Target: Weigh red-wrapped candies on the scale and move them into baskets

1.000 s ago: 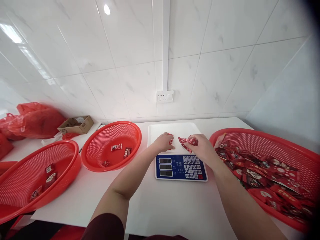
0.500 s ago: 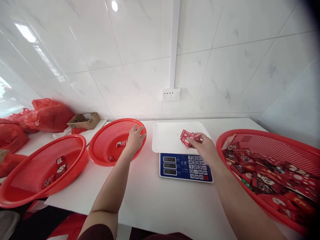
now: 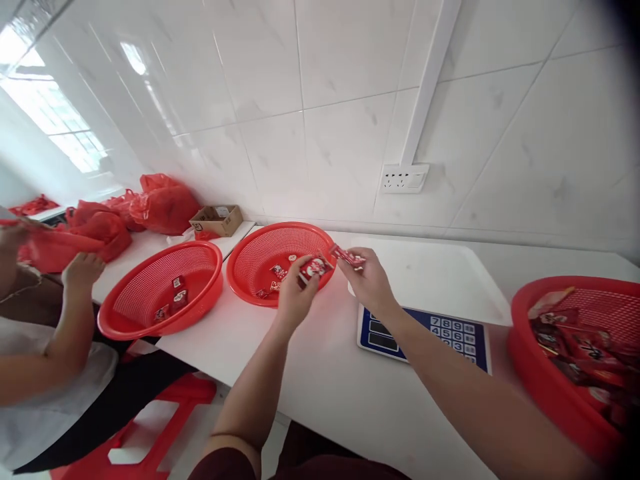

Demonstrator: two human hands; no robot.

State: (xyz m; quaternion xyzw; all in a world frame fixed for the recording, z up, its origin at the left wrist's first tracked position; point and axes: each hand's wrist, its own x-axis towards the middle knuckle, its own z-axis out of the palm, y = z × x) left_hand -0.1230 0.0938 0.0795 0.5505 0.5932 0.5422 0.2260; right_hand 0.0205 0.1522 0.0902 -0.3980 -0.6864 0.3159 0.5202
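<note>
Head view: right hand (image 3: 373,280), pinching red packet (image 3: 347,257), has shifted from scale (image 3: 454,337) toward middle basket (image 3: 250,252), meeting left hand (image 3: 295,297), which pinches second packet (image 3: 316,267); work centres there.

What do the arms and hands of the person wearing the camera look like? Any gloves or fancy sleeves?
No gloves! The left hand and right hand are bare, and no watch or bracelet shows. A plain, dark maroon short sleeve ends near the left elbow. The right sleeve is out of view.
</note>
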